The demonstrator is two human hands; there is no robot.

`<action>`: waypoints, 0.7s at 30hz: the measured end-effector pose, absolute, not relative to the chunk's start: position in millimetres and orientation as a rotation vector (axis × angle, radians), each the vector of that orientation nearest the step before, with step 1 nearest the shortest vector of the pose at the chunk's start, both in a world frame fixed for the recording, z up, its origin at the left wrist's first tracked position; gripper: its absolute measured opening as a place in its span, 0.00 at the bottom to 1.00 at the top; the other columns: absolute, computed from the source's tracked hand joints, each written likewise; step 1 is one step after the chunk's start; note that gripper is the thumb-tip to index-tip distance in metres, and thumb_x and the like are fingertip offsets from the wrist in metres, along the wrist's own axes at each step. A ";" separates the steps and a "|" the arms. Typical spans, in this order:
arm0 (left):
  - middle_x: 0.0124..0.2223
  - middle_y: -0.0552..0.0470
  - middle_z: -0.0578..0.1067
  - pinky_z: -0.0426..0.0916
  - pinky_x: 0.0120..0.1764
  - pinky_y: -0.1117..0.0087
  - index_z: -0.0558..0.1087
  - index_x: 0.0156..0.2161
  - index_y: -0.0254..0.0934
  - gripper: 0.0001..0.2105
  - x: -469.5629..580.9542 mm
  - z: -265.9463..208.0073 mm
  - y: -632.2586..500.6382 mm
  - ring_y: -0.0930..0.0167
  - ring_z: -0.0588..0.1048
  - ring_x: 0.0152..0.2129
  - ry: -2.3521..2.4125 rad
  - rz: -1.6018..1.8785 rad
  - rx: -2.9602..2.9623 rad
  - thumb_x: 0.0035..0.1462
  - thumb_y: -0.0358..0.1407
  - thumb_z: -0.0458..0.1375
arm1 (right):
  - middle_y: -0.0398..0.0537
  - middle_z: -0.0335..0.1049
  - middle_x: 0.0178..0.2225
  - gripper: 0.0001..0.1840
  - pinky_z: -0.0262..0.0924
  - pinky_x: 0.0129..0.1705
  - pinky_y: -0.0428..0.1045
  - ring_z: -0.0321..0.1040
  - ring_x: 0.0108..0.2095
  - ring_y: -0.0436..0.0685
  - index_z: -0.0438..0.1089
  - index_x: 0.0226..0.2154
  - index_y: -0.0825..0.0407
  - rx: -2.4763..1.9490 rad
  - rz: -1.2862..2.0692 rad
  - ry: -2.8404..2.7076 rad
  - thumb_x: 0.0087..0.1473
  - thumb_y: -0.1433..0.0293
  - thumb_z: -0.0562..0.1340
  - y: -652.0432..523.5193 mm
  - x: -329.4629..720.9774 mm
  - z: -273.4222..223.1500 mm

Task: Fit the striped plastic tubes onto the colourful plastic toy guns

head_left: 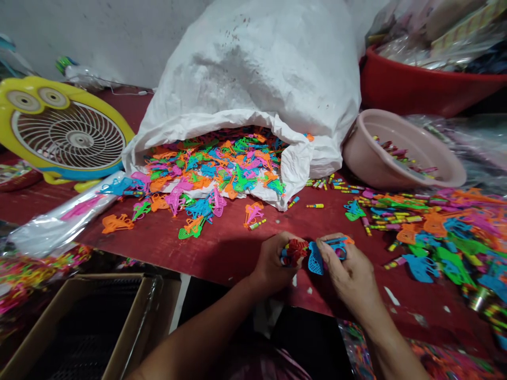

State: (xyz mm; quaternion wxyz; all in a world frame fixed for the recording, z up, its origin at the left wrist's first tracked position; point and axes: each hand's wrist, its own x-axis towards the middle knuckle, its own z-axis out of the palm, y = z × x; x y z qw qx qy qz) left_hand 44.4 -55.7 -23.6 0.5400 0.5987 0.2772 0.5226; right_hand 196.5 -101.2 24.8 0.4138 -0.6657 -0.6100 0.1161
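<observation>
My left hand (275, 264) is closed around a bunch of small striped tubes (297, 250) with red ends, near the front edge of the red table. Just right of it, my right hand (350, 269) grips a blue plastic toy piece (316, 259) with a lattice fan-shaped end, which points toward the tubes. A bit of orange plastic (348, 240) shows by the right fingers; whether it is a separate piece I cannot tell. Ahead of the hands, more striped tubes (315, 206) and an orange and pink toy piece (253, 212) lie on the table.
A large white sack (261, 68) spills colourful plastic pieces (222, 163). At left stand a yellow fan (79, 138) and a cardboard box (114, 316). A pink basin (400, 153) holds tubes, beside a red tub (428, 87). Mixed pieces (455, 253) pile up at right.
</observation>
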 end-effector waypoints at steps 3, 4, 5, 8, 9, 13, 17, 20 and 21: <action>0.29 0.54 0.74 0.63 0.27 0.75 0.74 0.35 0.34 0.09 43.6 -25.6 -56.2 0.75 0.69 0.23 0.633 1.235 1.478 0.45 0.24 0.58 | 0.44 0.70 0.26 0.16 0.59 0.29 0.46 0.65 0.25 0.52 0.69 0.31 0.52 -1.652 0.378 -1.515 0.61 0.58 0.57 -101.3 198.1 23.4; 0.29 0.54 0.74 0.63 0.28 0.75 0.74 0.35 0.34 0.10 43.4 -26.2 -56.2 0.75 0.69 0.23 0.628 1.230 1.491 0.45 0.24 0.58 | 0.44 0.70 0.26 0.16 0.59 0.28 0.46 0.65 0.25 0.52 0.69 0.31 0.52 -1.645 0.415 -1.511 0.61 0.58 0.56 -101.1 198.8 23.3; 0.29 0.54 0.74 0.63 0.28 0.75 0.74 0.35 0.34 0.10 43.1 -26.8 -56.0 0.74 0.69 0.23 0.624 1.226 1.504 0.45 0.24 0.57 | 0.44 0.70 0.26 0.15 0.59 0.28 0.46 0.65 0.25 0.52 0.69 0.31 0.52 -1.641 0.427 -1.513 0.61 0.58 0.56 -100.9 199.3 23.2; 0.30 0.53 0.74 0.64 0.29 0.74 0.74 0.36 0.34 0.11 42.7 -28.6 -55.5 0.73 0.70 0.24 0.624 1.241 1.555 0.45 0.23 0.57 | 0.44 0.70 0.27 0.14 0.59 0.31 0.46 0.66 0.27 0.52 0.69 0.32 0.52 -1.635 0.337 -1.581 0.61 0.59 0.57 -100.2 199.9 23.6; 0.30 0.53 0.75 0.65 0.30 0.74 0.74 0.36 0.34 0.12 42.7 -29.2 -55.6 0.73 0.71 0.25 0.628 1.247 1.584 0.44 0.23 0.57 | 0.45 0.70 0.27 0.14 0.59 0.33 0.47 0.67 0.28 0.52 0.69 0.32 0.52 -1.630 0.313 -1.610 0.61 0.60 0.57 -99.8 200.2 23.8; 0.32 0.53 0.77 0.66 0.33 0.73 0.75 0.37 0.35 0.14 43.2 -30.5 -58.3 0.72 0.73 0.27 0.647 1.266 1.667 0.42 0.22 0.57 | 0.43 0.67 0.26 0.16 0.58 0.30 0.46 0.64 0.27 0.52 0.68 0.31 0.52 -1.627 0.498 -1.563 0.62 0.58 0.56 -96.0 204.0 24.0; 0.32 0.53 0.77 0.66 0.33 0.73 0.75 0.37 0.36 0.14 44.0 -28.1 -60.1 0.72 0.73 0.27 0.697 1.251 1.577 0.43 0.22 0.57 | 0.43 0.66 0.29 0.16 0.58 0.31 0.46 0.63 0.29 0.51 0.67 0.31 0.52 -1.593 0.614 -1.483 0.62 0.57 0.57 -92.5 205.3 22.0; 0.30 0.54 0.75 0.65 0.31 0.74 0.74 0.35 0.35 0.08 45.5 -24.2 -58.3 0.73 0.71 0.25 0.785 1.170 1.435 0.46 0.26 0.61 | 0.43 0.67 0.29 0.17 0.59 0.32 0.46 0.63 0.29 0.51 0.69 0.31 0.52 -1.580 0.657 -1.447 0.61 0.56 0.59 -91.6 202.0 17.3; 0.28 0.54 0.73 0.64 0.29 0.74 0.73 0.33 0.35 0.06 46.1 -23.1 -57.2 0.74 0.69 0.24 0.817 1.146 1.385 0.47 0.28 0.62 | 0.43 0.67 0.29 0.17 0.59 0.31 0.46 0.63 0.29 0.51 0.69 0.32 0.52 -1.577 0.688 -1.418 0.60 0.55 0.60 -91.3 201.4 15.1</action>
